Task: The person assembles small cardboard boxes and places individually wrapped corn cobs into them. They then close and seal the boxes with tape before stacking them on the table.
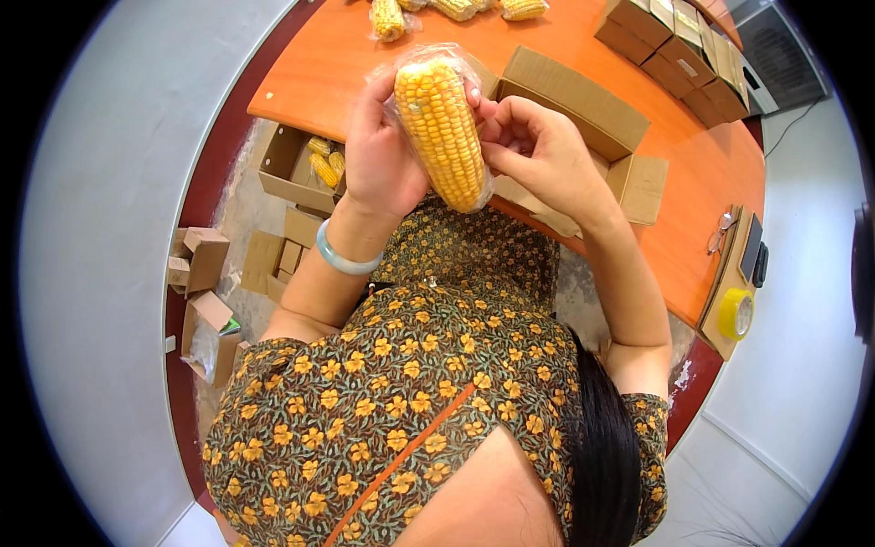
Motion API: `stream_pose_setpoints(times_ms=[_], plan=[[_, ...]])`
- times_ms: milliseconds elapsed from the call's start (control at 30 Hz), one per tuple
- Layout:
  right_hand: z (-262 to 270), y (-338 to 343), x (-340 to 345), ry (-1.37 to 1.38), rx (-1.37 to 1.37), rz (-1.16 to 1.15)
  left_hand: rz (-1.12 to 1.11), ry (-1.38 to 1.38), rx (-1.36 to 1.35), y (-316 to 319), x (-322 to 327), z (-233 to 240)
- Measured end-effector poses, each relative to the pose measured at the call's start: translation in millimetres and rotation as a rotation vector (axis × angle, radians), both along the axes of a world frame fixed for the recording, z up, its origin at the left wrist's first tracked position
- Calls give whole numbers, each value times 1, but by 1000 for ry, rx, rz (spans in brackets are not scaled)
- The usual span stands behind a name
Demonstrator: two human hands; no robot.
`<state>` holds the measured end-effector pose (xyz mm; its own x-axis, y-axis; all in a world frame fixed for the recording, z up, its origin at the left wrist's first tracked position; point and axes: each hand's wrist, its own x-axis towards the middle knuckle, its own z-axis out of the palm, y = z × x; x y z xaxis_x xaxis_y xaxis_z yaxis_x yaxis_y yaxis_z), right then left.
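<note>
My left hand (386,154) is closed around a yellow corn cob (441,133) wrapped in clear plastic film, holding it raised in front of me. Loose film (444,51) stands out around the cob's upper end. At the cob's right side, the bent fingers of my right hand (536,150) are pinched together by the wrap; whether film lies between the fingertips is hard to see. Behind my right hand, an open cardboard box (574,92) sits on the orange table (314,75), its flaps spread. My hands and the cob hide part of its inside.
More wrapped cobs (454,7) lie along the table's far side. Stacked cardboard boxes (677,58) stand at far right. Glasses (719,232) and a yellow tape roll (736,314) lie near the right edge. Below left, a floor box (294,181) holds several cobs.
</note>
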<state>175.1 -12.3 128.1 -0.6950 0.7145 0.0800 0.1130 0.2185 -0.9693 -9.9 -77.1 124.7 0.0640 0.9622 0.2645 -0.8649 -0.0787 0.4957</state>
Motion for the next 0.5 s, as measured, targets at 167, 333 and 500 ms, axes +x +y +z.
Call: stream_pose_setpoints(times_ms=[167, 333, 500], plan=[[18, 21, 24, -91, 436, -212, 95, 128, 70, -1, -3, -6], [35, 8, 15, 161, 293, -118, 407, 340, -95, -3, 24, 2], [38, -1, 5, 89, 412, -128, 399, 478, 51, 0, 31, 6]])
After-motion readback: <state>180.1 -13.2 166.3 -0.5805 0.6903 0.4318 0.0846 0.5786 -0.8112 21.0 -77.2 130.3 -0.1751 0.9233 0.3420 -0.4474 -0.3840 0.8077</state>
